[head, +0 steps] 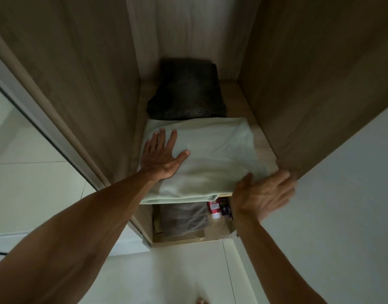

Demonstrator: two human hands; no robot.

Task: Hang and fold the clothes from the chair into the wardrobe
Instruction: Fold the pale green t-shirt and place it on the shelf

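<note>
Biggest thing here is the wardrobe [309, 95], brown wood-look panels, with one shelf [263, 148] that everything hangs off, so I'm placing stuff relative to that.

On the front half of the shelf sits the folded pale green shirt [210, 159], its front edge hanging a bit over the shelf lip. Looks like thin cotton to me: light, floppy, zero stiffness, nothing fragile. It probably slides easily on the smooth board and the fold comes apart if you drag one corner. I'd handle it with flat palms on top, or with fingers under the front fold on both sides, and push the whole stack back together.

At the back of the shelf, touching the shirt's far edge, there's a pair of folded dark jeans [186, 93]. That one's heavier and stiffer, so it should stay put.

Under the shelf lies some folded grey cloth [184, 218].

The left hand [161, 156] lies flat on the shirt's left side above the shelf, fingers spread, pressing down. The right hand [263, 194] is at the shelf's front right corner, a bit blurry, fingers stretched out rather than curled, thumb on the shirt's corner. No pinch that I can see.

Under the shelf to the right of the grey cloth is a small red can [213, 208] with a white cap. Its label is too small to read, and there's no legible writing anywhere else either.
</note>
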